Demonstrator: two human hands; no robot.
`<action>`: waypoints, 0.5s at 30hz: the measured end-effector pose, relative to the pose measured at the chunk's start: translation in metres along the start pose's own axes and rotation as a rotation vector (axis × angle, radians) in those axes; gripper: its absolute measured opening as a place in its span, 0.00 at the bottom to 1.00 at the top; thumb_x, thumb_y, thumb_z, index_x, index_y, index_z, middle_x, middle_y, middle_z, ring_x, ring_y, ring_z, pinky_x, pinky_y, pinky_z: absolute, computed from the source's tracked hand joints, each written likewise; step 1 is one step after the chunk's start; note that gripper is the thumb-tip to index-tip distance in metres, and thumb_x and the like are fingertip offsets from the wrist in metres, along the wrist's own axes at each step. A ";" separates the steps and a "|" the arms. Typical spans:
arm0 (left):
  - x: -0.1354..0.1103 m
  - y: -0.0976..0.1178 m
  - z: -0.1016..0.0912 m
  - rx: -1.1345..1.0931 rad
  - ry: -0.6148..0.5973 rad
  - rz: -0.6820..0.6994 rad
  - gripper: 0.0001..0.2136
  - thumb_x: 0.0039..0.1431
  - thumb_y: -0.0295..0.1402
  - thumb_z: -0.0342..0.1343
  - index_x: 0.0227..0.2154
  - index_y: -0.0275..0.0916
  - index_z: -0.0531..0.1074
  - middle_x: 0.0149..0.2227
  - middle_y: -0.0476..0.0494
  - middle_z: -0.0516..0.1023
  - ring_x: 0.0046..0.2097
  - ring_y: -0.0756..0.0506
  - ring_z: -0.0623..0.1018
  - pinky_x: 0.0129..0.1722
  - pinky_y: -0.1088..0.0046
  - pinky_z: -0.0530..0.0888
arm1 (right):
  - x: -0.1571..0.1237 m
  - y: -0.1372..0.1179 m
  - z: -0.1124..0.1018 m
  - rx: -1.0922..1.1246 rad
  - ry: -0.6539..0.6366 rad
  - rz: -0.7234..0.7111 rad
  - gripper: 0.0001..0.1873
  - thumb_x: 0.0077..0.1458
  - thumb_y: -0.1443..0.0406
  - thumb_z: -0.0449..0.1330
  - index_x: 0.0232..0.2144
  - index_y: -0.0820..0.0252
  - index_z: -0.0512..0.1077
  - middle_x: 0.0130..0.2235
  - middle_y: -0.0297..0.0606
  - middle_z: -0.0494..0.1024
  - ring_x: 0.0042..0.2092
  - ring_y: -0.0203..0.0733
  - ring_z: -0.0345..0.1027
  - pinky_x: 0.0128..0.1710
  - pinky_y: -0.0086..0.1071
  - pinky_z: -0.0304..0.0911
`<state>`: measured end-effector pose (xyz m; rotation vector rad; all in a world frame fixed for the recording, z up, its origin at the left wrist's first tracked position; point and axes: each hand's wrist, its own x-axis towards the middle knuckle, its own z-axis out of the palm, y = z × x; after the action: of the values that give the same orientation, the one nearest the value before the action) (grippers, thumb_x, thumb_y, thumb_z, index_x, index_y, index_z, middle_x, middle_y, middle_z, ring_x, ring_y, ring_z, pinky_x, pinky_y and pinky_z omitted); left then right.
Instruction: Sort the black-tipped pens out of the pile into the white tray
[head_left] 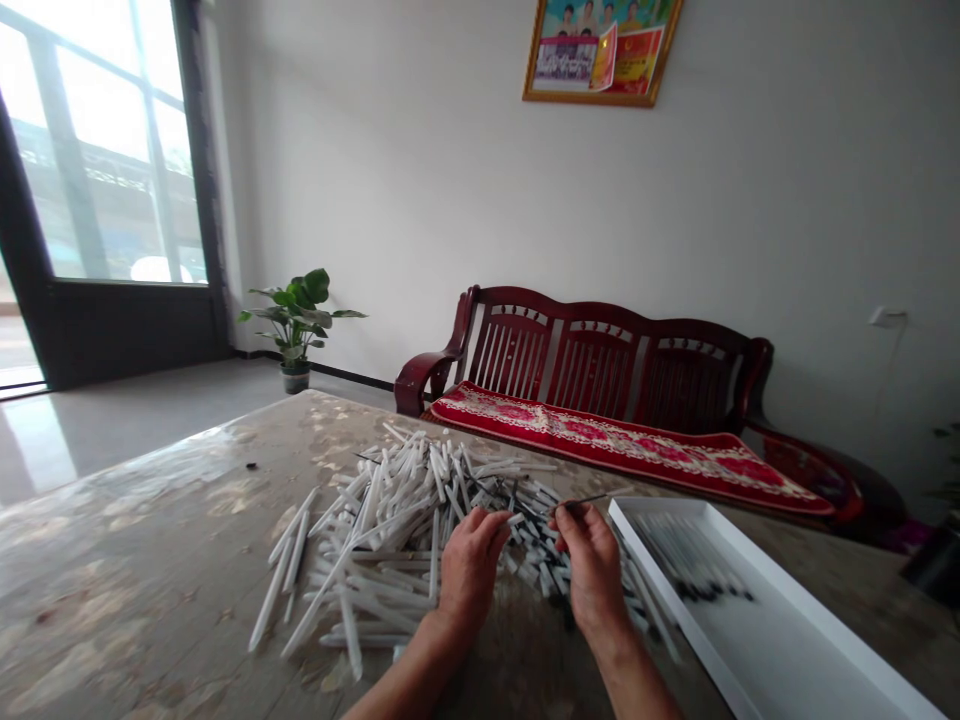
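Observation:
My left hand (471, 562) is closed in a pinch above the heap, and a small whitish piece (515, 519) pokes out from its fingertips. Facing it, my right hand (592, 560) pinches a thin dark rod (589, 501) that points to the right. A loose pile of whitish plastic tubes (375, 520) lies to the left of and beyond my left hand. Between and beneath the hands are many short pale and dark pieces (544, 560). To the right stands a shallow white tray (802, 640), with a row of clear tubes with dark ends (694, 560) at its far end.
The table (172, 580) has a patterned cover; a small dark bit (251, 465) lies on its left part. Behind it stands a dark red wooden bench (600, 360) with a red patterned cushion (600, 435). A potted plant (296, 320) stands on the floor near the glazed door (112, 200).

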<state>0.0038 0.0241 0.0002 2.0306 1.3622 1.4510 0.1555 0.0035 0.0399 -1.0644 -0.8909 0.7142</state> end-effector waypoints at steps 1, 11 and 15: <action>0.000 0.000 0.000 0.033 -0.005 0.019 0.10 0.62 0.35 0.53 0.40 0.46 0.79 0.35 0.46 0.78 0.39 0.44 0.77 0.38 0.71 0.70 | -0.001 0.000 0.001 -0.011 -0.007 -0.010 0.20 0.42 0.50 0.68 0.30 0.59 0.73 0.26 0.32 0.75 0.30 0.39 0.68 0.25 0.28 0.59; 0.000 0.004 0.001 0.159 -0.030 0.107 0.08 0.61 0.34 0.55 0.40 0.46 0.79 0.33 0.46 0.79 0.38 0.43 0.77 0.41 0.66 0.70 | -0.005 0.014 0.004 -0.122 -0.148 -0.103 0.17 0.46 0.52 0.66 0.29 0.59 0.74 0.28 0.35 0.77 0.32 0.40 0.68 0.34 0.31 0.64; -0.001 0.003 0.003 0.143 -0.047 0.120 0.08 0.61 0.33 0.55 0.38 0.44 0.79 0.32 0.46 0.79 0.38 0.42 0.77 0.41 0.66 0.71 | -0.004 0.022 0.002 -0.204 -0.216 -0.144 0.17 0.49 0.51 0.64 0.31 0.59 0.75 0.30 0.36 0.78 0.33 0.40 0.69 0.35 0.32 0.65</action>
<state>0.0077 0.0225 0.0010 2.2560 1.3827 1.3801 0.1507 0.0081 0.0187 -1.1026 -1.2344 0.6346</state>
